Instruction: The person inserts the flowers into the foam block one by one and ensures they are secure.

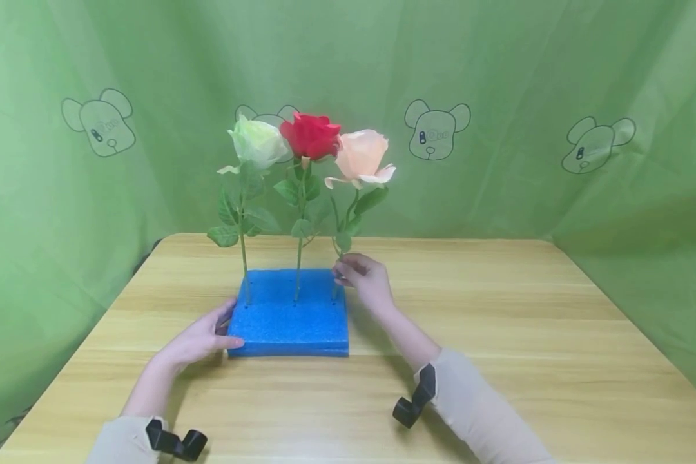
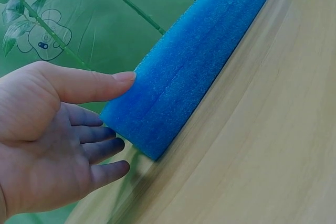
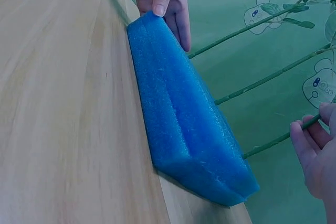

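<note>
A blue foam block [image 1: 290,325] lies on the table with three artificial roses standing in it: a pale green-white rose [image 1: 258,143] on the left, a red rose [image 1: 311,136] in the middle and a pink rose [image 1: 361,154] on the right. My right hand [image 1: 367,278] pinches the pink rose's stem [image 3: 266,146] between thumb and fingers, a little above the foam. The lower end of that stem meets the block's upper face. At the block's left end, my left hand [image 2: 58,124] rests its thumb on the edge, its other fingers loosely extended beside it.
The wooden table [image 1: 499,303] extends on both sides of the block. Behind it hangs a green curtain [image 1: 499,193] printed with bear heads. Each sleeve carries a black bracket, one on the left [image 1: 176,443] and one on the right [image 1: 415,396].
</note>
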`<act>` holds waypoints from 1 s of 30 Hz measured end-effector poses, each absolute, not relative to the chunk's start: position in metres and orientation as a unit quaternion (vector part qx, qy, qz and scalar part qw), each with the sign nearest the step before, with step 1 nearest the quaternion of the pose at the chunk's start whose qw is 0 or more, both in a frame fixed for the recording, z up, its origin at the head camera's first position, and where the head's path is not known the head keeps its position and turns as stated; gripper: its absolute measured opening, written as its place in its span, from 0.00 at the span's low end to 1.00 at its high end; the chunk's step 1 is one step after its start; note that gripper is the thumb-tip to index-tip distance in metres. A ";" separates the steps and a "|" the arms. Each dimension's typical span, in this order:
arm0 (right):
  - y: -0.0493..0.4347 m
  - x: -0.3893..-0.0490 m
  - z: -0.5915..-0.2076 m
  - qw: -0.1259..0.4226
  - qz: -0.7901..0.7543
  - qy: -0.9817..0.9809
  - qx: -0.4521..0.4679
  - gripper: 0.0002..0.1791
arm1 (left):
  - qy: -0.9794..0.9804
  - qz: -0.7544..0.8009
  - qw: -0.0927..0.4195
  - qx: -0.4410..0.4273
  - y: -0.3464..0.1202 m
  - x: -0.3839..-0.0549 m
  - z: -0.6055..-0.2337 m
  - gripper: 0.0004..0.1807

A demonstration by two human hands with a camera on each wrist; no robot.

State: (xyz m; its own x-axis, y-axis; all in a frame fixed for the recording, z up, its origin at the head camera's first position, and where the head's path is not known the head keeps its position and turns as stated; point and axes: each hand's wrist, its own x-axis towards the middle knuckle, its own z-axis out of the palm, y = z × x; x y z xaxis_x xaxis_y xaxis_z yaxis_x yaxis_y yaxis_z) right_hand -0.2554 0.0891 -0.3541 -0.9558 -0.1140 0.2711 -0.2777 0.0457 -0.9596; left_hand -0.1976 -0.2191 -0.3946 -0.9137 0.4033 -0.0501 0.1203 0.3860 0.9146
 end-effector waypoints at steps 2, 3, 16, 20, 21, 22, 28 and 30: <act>0.089 -0.255 -0.355 0.059 0.677 -0.722 0.132 0.12 | 0.822 0.530 0.134 0.160 -0.219 -0.198 -0.395 0.51; 0.089 -0.256 -0.355 0.059 0.676 -0.722 0.131 0.12 | 0.822 0.530 0.134 0.160 -0.219 -0.198 -0.395 0.51; 0.090 -0.260 -0.367 0.042 0.665 -0.736 0.118 0.13 | 0.822 0.530 0.133 0.162 -0.218 -0.198 -0.395 0.52; 0.091 -0.261 -0.369 0.050 0.664 -0.735 0.127 0.13 | 0.820 0.532 0.134 0.163 -0.218 -0.198 -0.395 0.52; 0.091 -0.261 -0.370 0.052 0.663 -0.735 0.129 0.12 | 0.819 0.534 0.135 0.162 -0.218 -0.198 -0.395 0.52; 0.091 -0.261 -0.370 0.053 0.663 -0.735 0.131 0.12 | 0.818 0.535 0.136 0.162 -0.218 -0.198 -0.395 0.52; 0.092 -0.262 -0.370 0.053 0.663 -0.734 0.139 0.11 | 0.819 0.533 0.140 0.158 -0.219 -0.198 -0.395 0.52; 0.093 -0.261 -0.370 0.054 0.656 -0.739 0.144 0.11 | 0.820 0.532 0.139 0.158 -0.219 -0.198 -0.395 0.52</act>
State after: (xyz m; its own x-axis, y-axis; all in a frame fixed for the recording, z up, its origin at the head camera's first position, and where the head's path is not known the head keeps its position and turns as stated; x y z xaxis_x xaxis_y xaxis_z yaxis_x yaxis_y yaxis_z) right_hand -0.2615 0.0933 -0.3699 -0.9526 -0.1422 0.2690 -0.2840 0.0987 -0.9537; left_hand -0.1981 -0.2191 -0.3948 -0.9113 0.4074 -0.0604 0.1110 0.3842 0.9166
